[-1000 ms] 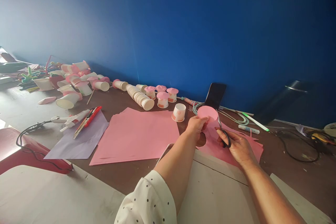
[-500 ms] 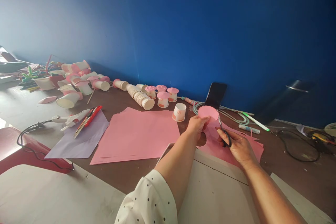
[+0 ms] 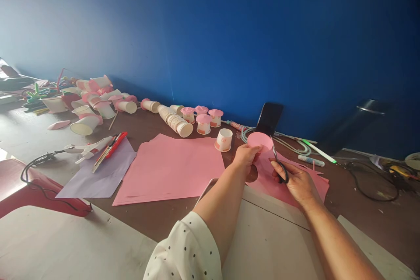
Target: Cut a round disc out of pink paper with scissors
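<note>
Between thumb and fingers, my left hand (image 3: 246, 156) pinches the lower edge of a round pink paper disc (image 3: 259, 140). My right hand (image 3: 297, 181) is closed around the black handles of a pair of scissors (image 3: 282, 172). The blades point up and lie along the disc's right edge; whether they touch the paper I cannot tell. Beneath both hands is a pink sheet (image 3: 272, 183) with a round gap cut in it. Left of my left hand stands an open paper cup (image 3: 224, 141) with a window drawn on it.
A stack of pink sheets (image 3: 173, 168) lies to the left. Beyond it are a utility knife (image 3: 110, 151), a glue gun (image 3: 88, 148), nested paper cups (image 3: 175, 120) and several pink-capped cups (image 3: 204, 124). A phone (image 3: 270, 118) leans against the blue wall; a glue stick (image 3: 311, 160) lies at right.
Almost nothing differs. Both hands, the disc and the scissors keep nearly the same place, with only a very slight shift of the whole view.
</note>
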### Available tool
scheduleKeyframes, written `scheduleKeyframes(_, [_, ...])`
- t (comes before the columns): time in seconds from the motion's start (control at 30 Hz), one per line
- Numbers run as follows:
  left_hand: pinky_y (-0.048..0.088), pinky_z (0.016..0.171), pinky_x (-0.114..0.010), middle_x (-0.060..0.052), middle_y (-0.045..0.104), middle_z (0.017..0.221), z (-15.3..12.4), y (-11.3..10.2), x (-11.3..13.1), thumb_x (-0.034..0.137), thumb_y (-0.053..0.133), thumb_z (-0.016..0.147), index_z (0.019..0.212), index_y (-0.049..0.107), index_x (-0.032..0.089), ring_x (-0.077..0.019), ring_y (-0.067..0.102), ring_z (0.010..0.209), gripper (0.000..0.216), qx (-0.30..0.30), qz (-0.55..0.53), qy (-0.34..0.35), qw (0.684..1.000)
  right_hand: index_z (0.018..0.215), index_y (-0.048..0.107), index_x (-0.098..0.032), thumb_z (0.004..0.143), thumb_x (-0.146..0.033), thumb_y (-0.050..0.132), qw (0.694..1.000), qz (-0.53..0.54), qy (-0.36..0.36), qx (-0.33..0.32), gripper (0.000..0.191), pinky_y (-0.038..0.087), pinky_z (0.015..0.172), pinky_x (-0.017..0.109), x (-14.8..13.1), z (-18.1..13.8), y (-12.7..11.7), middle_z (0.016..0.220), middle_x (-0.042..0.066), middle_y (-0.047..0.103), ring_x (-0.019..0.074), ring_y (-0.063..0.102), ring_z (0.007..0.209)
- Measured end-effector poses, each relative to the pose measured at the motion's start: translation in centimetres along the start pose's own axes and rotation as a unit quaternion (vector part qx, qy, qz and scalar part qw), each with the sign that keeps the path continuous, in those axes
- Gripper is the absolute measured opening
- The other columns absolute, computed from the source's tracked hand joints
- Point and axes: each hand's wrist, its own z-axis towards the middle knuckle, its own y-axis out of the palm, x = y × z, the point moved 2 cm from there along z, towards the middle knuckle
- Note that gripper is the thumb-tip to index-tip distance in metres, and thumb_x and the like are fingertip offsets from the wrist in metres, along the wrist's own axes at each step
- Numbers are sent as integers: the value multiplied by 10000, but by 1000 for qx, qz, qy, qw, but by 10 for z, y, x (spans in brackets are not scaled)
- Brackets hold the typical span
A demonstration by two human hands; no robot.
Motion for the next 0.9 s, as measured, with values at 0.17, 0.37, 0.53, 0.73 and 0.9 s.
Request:
scheduleKeyframes(0.17, [378, 593, -247, -24, 604, 670, -1, 0, 1, 246, 873, 714, 737, 658, 145, -108, 504, 617, 239, -1, -1, -1, 1000, 806, 829, -235, 581, -665, 844, 1000, -7, -4, 5, 487, 494, 635, 301, -3, -2, 0, 591, 5, 680, 197, 605, 616])
scheduleKeyframes(0.37, [375, 561, -225, -4, 588, 646, -4, 1, 4, 231, 875, 720, 741, 633, 155, -93, 492, 593, 254, 10, -11, -7, 1000, 819, 830, -227, 565, -659, 853, 1000, -2, 3, 9, 502, 498, 642, 307, 0, 1, 0, 597, 0, 679, 197, 611, 609])
scheduleKeyframes(0.53, [387, 576, -225, 3, 580, 653, -5, 2, 6, 213, 890, 699, 735, 625, 153, -86, 499, 587, 274, 12, -58, -14, 998, 778, 824, -225, 577, -659, 842, 1000, 16, 1, 26, 478, 504, 631, 319, 0, 0, 0, 614, 18, 692, 219, 637, 635])
scheduleKeyframes(0.73, [413, 616, -231, -4, 626, 708, -4, 3, 5, 196, 922, 620, 760, 624, 159, -87, 525, 609, 332, 18, -123, -8, 992, 969, 839, -206, 656, -638, 825, 999, 26, -9, -20, 534, 513, 683, 320, 8, 1, 0, 693, 15, 710, 211, 637, 677])
scheduleKeyframes(0.9, [457, 664, -251, -9, 633, 704, -4, 5, 5, 181, 914, 584, 771, 615, 167, -104, 564, 631, 353, 2, -153, 1, 988, 1057, 825, -204, 701, -629, 814, 998, 43, -10, -35, 555, 518, 707, 315, 13, 1, 1, 727, 1, 703, 195, 635, 680])
